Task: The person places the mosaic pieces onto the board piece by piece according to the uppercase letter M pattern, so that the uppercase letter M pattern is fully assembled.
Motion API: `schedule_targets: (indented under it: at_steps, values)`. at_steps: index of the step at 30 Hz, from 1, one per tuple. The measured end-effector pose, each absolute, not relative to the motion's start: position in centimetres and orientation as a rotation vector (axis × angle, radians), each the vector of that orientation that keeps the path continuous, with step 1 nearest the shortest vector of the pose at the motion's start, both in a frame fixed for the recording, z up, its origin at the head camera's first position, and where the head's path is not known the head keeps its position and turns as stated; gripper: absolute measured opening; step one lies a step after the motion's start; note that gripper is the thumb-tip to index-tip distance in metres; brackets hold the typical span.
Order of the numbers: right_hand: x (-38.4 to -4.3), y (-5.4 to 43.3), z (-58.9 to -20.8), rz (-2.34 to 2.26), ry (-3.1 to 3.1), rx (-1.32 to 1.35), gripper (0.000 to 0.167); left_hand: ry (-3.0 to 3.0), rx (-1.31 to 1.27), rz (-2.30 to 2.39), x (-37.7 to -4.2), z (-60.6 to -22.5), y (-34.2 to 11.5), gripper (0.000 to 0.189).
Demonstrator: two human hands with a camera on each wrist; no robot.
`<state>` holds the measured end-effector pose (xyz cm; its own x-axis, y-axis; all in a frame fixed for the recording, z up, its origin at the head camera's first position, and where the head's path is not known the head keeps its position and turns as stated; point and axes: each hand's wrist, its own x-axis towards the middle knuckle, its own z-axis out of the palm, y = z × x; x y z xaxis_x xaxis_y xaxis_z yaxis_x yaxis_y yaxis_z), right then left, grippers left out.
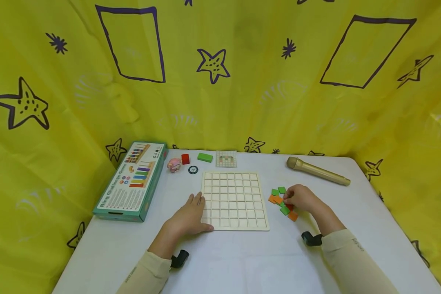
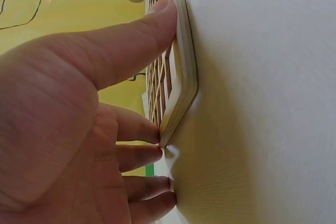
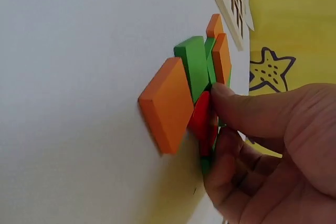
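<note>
A pale wooden grid board lies flat on the white table. My left hand rests at its near left corner, the thumb on the near edge and the fairly straight fingers along the left side. In the left wrist view the thumb presses on the board's rim. To the right of the board my right hand reaches into a loose pile of small square tiles, green and orange. Its thumb and forefinger pinch a red tile, partly hidden by the fingers, beside a large orange tile.
A Ring Challenge Game box lies at the left. Along the back are a pink figure, red cube, round black-and-white chip, green block and pattern card. A gold microphone lies back right, before a yellow curtain.
</note>
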<state>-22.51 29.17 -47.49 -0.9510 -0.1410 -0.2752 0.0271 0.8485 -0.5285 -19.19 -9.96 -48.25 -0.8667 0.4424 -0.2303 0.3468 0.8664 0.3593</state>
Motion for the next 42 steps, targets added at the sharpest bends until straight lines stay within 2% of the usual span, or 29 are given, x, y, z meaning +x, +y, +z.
schedule_targets:
  at_steps: [4, 13, 23, 30, 40, 42]
  values:
    - [-21.8, 30.1, -47.9, -0.806, 2.727, -0.14, 0.005, 2.721, 0.592, 0.446, -19.1, -48.3, -9.7, 0.104]
    - [-21.4, 30.9, -47.7, -0.777, 2.756, -0.222, 0.021, 2.723, 0.562, 0.441, -19.1, -48.0, -9.9, 0.104]
    - [-22.0, 30.7, -47.1, -0.78, 2.669, -0.2, 0.015, 2.72, 0.566, 0.465, -19.0, -48.1, -10.0, 0.103]
    - [-22.1, 30.7, -47.4, -0.797, 2.698, -0.229, 0.017, 2.717, 0.556, 0.5, -18.9, -48.2, -9.9, 0.104]
    - [-21.9, 30.1, -47.2, -0.74, 2.778, -0.258, 0.007, 2.721, 0.552, 0.478, -19.0, -48.4, -9.9, 0.104]
    - [-21.8, 30.0, -46.9, -0.763, 2.782, -0.243, 0.012, 2.722, 0.556, 0.461, -19.1, -48.5, -9.8, 0.104]
